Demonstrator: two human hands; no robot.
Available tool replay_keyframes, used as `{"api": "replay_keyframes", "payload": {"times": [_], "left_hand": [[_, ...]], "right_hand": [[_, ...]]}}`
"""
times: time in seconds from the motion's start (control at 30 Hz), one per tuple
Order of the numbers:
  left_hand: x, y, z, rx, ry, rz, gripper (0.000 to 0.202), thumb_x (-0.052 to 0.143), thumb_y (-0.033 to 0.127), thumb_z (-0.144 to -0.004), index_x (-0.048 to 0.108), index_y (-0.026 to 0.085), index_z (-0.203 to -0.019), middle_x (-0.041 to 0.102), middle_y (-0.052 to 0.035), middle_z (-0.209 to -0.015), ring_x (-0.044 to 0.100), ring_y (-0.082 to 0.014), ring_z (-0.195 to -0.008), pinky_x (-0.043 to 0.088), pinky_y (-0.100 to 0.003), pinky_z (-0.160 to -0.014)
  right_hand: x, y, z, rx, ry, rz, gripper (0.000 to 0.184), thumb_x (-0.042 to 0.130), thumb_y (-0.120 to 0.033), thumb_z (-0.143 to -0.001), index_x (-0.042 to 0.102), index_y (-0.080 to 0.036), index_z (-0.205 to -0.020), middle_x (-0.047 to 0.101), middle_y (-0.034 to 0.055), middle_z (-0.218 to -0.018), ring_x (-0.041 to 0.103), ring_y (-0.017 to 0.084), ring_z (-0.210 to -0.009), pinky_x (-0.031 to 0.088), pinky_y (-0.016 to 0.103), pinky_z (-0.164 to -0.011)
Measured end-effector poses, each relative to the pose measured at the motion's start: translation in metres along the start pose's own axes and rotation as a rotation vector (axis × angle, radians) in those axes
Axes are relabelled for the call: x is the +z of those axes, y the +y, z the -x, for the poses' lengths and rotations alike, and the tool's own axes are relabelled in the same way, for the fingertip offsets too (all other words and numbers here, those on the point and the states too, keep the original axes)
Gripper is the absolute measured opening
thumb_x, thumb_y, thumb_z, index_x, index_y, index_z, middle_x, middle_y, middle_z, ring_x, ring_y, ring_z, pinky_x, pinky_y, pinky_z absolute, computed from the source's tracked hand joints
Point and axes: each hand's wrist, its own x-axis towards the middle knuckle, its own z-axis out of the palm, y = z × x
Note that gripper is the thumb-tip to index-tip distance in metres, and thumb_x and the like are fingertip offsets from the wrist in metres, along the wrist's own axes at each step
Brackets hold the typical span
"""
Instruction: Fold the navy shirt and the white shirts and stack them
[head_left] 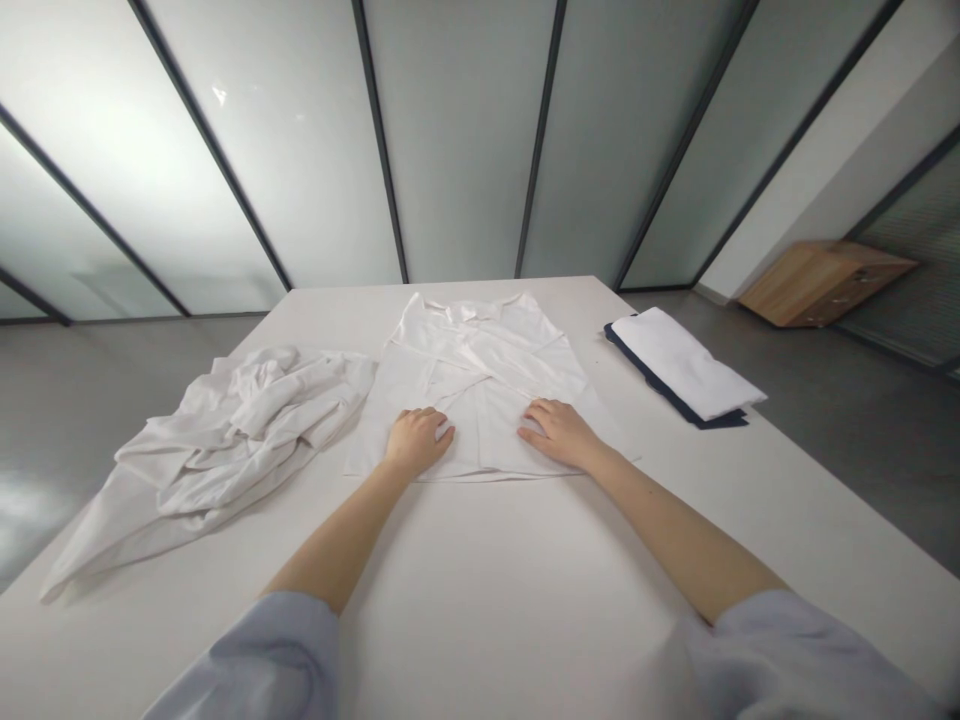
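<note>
White shirt (480, 385) lies flat mid-tabletop (480, 580), sleeves folded in across its front. Left hand (417, 440) sits on the shirt's near-left part, fingers curled; can't tell if its grip pinches cloth. Right hand (559, 432) rests flat on the shirt's near-right part, grip spread wide, holding nothing. Crumpled white pile (225, 430) left of shirt, folded stack (686, 375) right of it. Cloth likely light, limp, slides easily; best taken at hem corners, both at once.
</note>
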Motion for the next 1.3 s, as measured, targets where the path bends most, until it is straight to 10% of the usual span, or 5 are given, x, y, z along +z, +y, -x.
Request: {"api": "replay_keyframes", "payload": {"times": [0.23,0.63,1.3], "left_hand": [[0.008,-0.002,0.002,0.029,-0.035,0.047,0.042,0.046,0.047,-0.093,0.061,0.02,-0.121,0.06,-0.0097,-0.134,0.054,-0.0238,-0.124,0.04,-0.04,-0.104],[0.002,0.001,0.007,0.208,-0.088,0.169,0.081,0.062,0.061,-0.079,0.037,0.025,-0.147,0.041,-0.0107,-0.15,0.039,-0.0287,-0.136,0.032,-0.044,-0.112],[0.014,0.027,-0.002,0.43,-0.088,0.141,0.028,0.043,0.026,-0.095,0.068,0.023,-0.106,0.07,-0.0059,-0.106,0.063,-0.0192,-0.101,0.049,-0.033,-0.091]], "right_hand": [[0.014,0.008,-0.003,0.083,-0.015,0.041,0.051,0.043,-0.044,-0.097,0.051,-0.013,-0.136,0.041,0.0171,-0.15,0.035,0.027,-0.14,0.029,0.044,-0.112],[0.001,-0.001,-0.002,-0.155,0.12,-0.18,0.029,0.054,-0.037,-0.09,0.071,-0.019,-0.104,0.066,0.0115,-0.115,0.058,0.025,-0.11,0.042,0.04,-0.098],[0.006,-0.029,-0.006,-0.362,0.078,-0.225,0.025,0.062,-0.041,-0.088,0.075,-0.022,-0.098,0.068,0.0085,-0.102,0.062,0.022,-0.095,0.043,0.036,-0.087]]}}
